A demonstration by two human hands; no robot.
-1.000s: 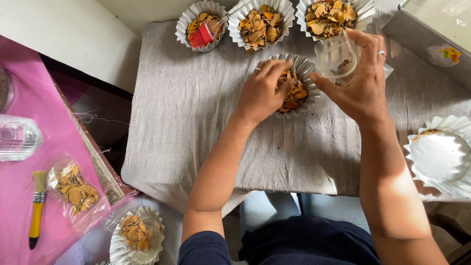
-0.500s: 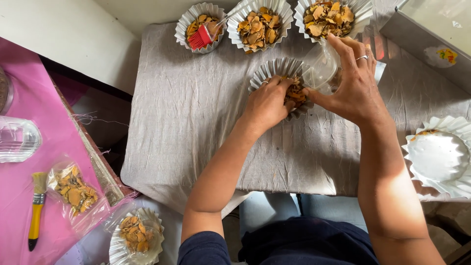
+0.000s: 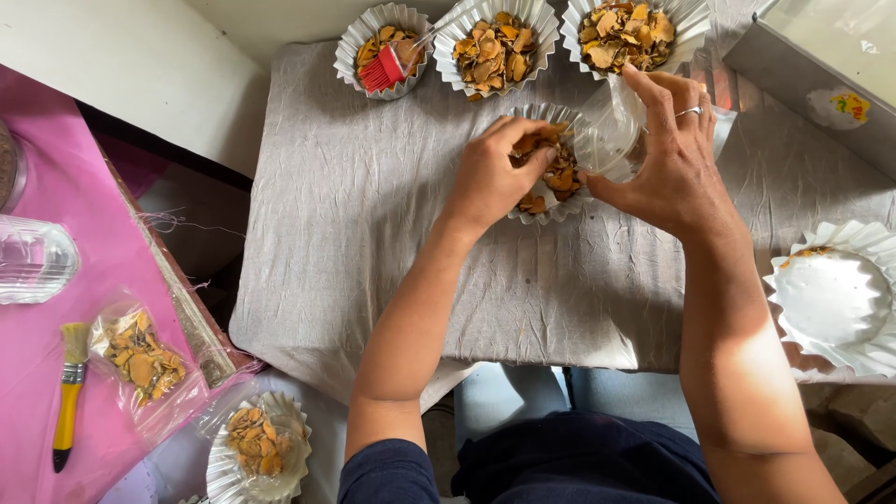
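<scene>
From the head camera, we see our left hand (image 3: pixel 490 177) pinching dried orange-brown chips (image 3: pixel 551 173) in a fluted foil cup (image 3: pixel 541 207) at the grey cloth's (image 3: pixel 373 233) twelve o'clock. Our right hand (image 3: pixel 677 154) grips a clear plastic bag (image 3: pixel 607 135), tilted against the cup's rim. We judge the chips light and brittle, the bag limp and slippery: best held at its mouth. Three filled cups sit beyond; an empty one (image 3: pixel 835 299) lies at three o'clock.

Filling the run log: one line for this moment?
left hand: in chip-filled paper cup | right hand: holds clear bag | grey cloth
</scene>
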